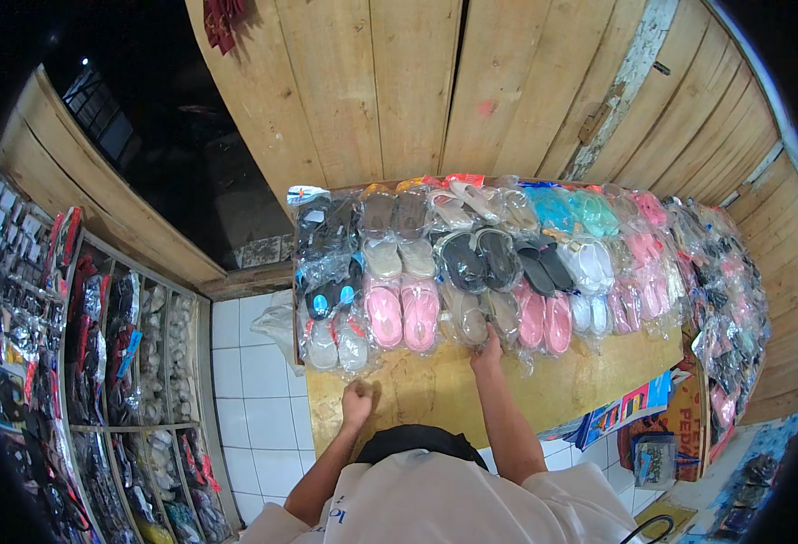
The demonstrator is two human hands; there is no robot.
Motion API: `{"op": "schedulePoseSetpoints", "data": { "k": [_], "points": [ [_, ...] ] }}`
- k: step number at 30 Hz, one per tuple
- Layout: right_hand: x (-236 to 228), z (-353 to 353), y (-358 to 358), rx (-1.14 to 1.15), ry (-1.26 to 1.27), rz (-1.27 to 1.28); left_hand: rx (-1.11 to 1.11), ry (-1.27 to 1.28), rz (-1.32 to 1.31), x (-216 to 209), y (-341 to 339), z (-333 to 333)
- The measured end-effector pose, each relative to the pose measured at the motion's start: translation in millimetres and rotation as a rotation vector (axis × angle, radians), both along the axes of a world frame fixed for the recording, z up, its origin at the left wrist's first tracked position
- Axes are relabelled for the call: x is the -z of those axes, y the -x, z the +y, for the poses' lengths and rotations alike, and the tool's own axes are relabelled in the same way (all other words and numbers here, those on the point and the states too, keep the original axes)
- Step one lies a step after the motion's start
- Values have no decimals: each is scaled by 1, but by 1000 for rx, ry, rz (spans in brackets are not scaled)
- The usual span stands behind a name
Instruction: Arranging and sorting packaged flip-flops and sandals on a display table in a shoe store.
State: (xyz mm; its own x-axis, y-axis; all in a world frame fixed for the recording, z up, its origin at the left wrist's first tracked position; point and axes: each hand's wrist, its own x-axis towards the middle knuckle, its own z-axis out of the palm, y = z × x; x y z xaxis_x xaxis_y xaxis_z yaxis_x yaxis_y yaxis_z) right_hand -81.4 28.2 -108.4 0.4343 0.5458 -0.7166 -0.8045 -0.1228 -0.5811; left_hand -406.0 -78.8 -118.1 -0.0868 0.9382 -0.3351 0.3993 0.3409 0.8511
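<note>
A hand could slide along the bare front strip of the table (426,385) between the left hand (359,404) and the right hand (487,354), but beyond it I see bagged sandals (501,258) packed close together, with wooden boards (417,91) rising behind them.

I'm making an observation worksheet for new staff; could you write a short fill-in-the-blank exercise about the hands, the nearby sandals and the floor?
1. The person's ____ hand is at the near end of the greyish-brown sandals in clear plastic.
2. The other hand is farther to the person's ____.
3. The plastic-wrapped sandals directly left of the greyish-brown pair are coloured ____.
4. The floor of glossy square tiles is ____.

Missing words: right; left; pink; white.
</note>
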Motion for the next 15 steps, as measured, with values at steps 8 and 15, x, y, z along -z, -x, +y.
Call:
{"op": "schedulePoseSetpoints", "data": {
  "k": [8, 15],
  "points": [
    [-9, 12, -9, -137, -19, 157, -910, 424, -1185, -35, -6, 41],
    [18, -6, -3, -73, -209, 126, -986, 220, -1495, 14, -11, 60]
  ]
}}
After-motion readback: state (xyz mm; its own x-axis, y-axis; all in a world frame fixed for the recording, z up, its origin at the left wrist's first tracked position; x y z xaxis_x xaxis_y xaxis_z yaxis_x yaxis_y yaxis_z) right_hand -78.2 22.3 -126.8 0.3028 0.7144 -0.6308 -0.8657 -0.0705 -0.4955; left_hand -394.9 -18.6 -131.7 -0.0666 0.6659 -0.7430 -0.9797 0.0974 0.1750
